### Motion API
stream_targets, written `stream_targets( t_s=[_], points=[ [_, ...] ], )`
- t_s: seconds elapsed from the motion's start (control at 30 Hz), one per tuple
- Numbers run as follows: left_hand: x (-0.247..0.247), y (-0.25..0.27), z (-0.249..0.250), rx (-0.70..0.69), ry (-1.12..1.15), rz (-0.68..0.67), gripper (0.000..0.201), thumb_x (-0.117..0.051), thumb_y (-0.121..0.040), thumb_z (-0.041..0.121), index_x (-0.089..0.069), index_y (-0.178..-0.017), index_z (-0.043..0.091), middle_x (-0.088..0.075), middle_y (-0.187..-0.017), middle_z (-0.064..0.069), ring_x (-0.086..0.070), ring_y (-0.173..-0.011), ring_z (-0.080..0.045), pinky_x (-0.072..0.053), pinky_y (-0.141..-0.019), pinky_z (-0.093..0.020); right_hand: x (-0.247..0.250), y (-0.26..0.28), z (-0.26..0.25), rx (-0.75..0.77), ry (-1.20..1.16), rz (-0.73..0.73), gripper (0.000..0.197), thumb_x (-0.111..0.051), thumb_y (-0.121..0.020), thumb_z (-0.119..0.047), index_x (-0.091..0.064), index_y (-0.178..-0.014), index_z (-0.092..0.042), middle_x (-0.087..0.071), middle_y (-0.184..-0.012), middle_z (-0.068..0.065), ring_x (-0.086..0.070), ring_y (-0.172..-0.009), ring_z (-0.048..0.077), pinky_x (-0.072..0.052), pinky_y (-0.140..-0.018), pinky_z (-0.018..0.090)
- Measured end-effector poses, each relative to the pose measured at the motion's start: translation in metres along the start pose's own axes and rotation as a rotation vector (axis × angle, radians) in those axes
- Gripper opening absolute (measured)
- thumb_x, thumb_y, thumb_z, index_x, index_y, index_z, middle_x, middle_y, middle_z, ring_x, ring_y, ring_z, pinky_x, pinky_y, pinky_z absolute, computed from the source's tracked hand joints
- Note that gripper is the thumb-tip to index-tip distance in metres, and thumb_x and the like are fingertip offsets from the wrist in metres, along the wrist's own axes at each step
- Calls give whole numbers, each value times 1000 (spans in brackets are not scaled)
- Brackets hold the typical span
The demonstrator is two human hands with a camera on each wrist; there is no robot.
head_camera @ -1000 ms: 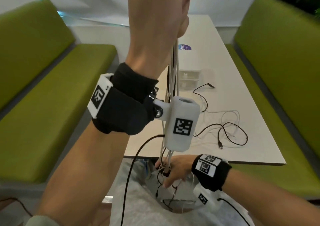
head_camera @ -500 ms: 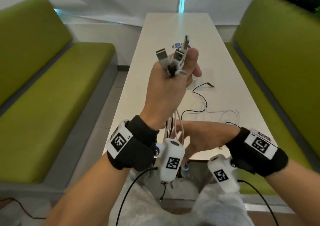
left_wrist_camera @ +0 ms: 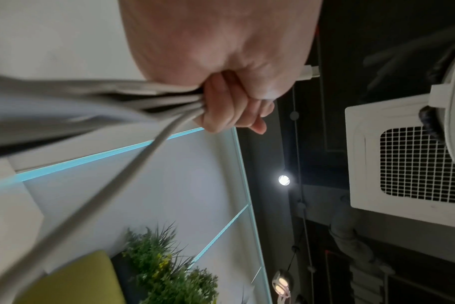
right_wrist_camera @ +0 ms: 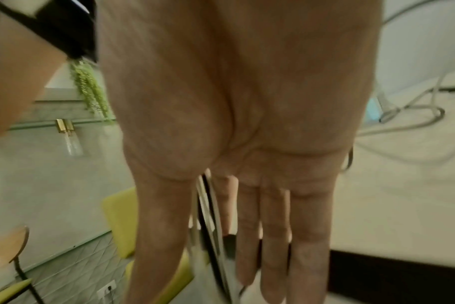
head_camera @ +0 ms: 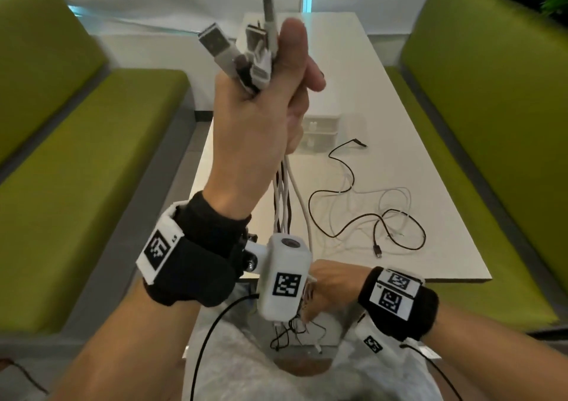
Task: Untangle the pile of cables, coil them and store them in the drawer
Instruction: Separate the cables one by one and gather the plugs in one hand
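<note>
A: Holding the bunch of cables point(head_camera: 284, 198) up by the plug ends, the left hand point(head_camera: 258, 118) has its fingers curled tight round them, with the plugs point(head_camera: 246, 53) sticking out above the fist.

B: And the right hand point(head_camera: 329, 290)?

A: Low, near the table point(head_camera: 384, 99) edge. Its fingers are straight and close together, and the strands run down between thumb and fingers, apparently not squeezed.

B: How will they handle?

A: Light and limp, I'd judge; the sheaths look smooth, so they should slide through a loose grip but snag where they twist together. Best hold is just below the plugs, not on the metal tips.

B: The rest?

A: Black and white loose cables point(head_camera: 368, 216) lie on the table near the small white drawer box point(head_camera: 321, 130).
</note>
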State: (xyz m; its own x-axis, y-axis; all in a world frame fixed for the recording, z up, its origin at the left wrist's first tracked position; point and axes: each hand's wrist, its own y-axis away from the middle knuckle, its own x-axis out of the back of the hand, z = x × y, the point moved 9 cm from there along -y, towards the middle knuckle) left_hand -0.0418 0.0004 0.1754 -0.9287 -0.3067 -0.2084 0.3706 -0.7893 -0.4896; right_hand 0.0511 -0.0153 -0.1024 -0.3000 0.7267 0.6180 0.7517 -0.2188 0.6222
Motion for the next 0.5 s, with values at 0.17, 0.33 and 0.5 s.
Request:
stream_targets(
  t_s=[0.17, 0.33, 0.5],
  points=[
    [-10, 9, -34, 114, -65, -43, 39, -41, -104, 18, -54, -67, 11, -42, -43, 14, -28, -36, 0, -21, -38, -17, 53, 21, 41, -68, 46, 322, 34, -55, -91, -12, -56, -122, -26, -65, -100, -7, -56, -88, 9, -44, -71, 19],
    [-18, 10, -63, 188, -59, -52, 35, -44, -102, 13, -54, -68, 9, -53, -49, 12, -35, -40, 2, -27, -41, -9, 87, 56, 91, -285, 137, 522, 14, -52, -94, -22, -63, -102, -22, -62, -95, -3, -57, -87, 16, -42, -72, 25],
    [-20, 15, -94, 249, -80, -68, 35, -51, -97, 27, -58, -66, 13, -55, -59, 6, -32, -44, -5, -27, -42, -12, 62, 54, 125, -395, 305, 427, 38, -42, -94, -7, -48, -130, -19, -54, -113, 7, -57, -104, 28, -45, -83, 32]
  ],
)
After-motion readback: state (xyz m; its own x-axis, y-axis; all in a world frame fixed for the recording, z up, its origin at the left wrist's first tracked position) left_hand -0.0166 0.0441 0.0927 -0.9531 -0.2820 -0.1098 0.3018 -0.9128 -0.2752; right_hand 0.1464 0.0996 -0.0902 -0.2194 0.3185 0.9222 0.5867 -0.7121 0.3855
